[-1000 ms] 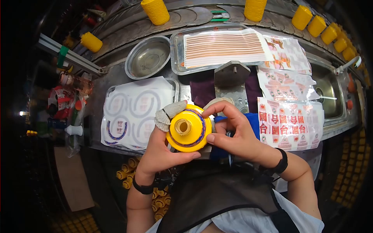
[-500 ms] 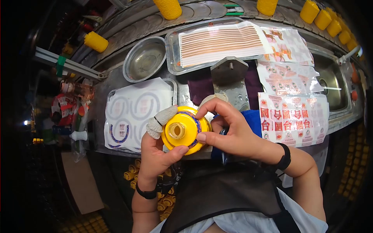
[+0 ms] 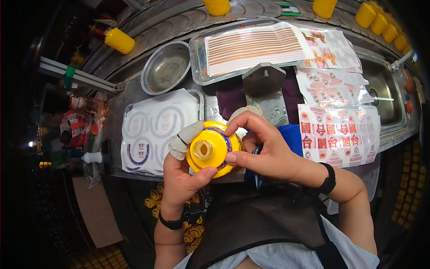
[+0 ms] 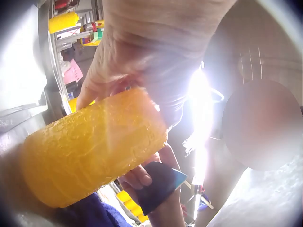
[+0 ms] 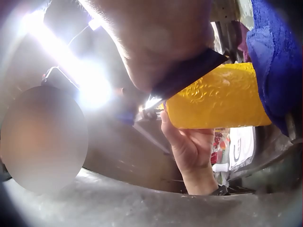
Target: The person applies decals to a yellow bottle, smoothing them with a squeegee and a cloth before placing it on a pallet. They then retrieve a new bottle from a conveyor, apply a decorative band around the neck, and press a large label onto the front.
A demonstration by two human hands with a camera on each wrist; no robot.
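A yellow bottle (image 3: 214, 145) is tilted with its neck towards the head camera; a blue patterned band (image 3: 228, 144) curves round its shoulder. My left hand (image 3: 180, 177) grips the bottle's side, with a whitish cover (image 3: 184, 138) on a finger. Thumb and forefinger of my right hand (image 3: 268, 154) touch the band's right side. That hand's other fingers curl round a dark blue flat piece (image 4: 158, 187). The bottle's embossed body (image 4: 94, 146) spans the left wrist view. In the right wrist view, my left hand (image 5: 189, 149) is below the bottle (image 5: 218, 99).
Ring-shaped prints (image 3: 165, 123) lie on a tray at left, beside a metal bowl (image 3: 165, 67). A striped sheet (image 3: 255, 47) lies on the back tray. A metal bracket (image 3: 264, 78) stands centrally; red-printed sheets (image 3: 338, 134) and a sink (image 3: 380, 96) are at right.
The bottle has tilted and shifted slightly left with my left hand. My right fingertips moved along with it. On the conveyor behind, yellow bottles have moved right. The last half second shows little hand motion.
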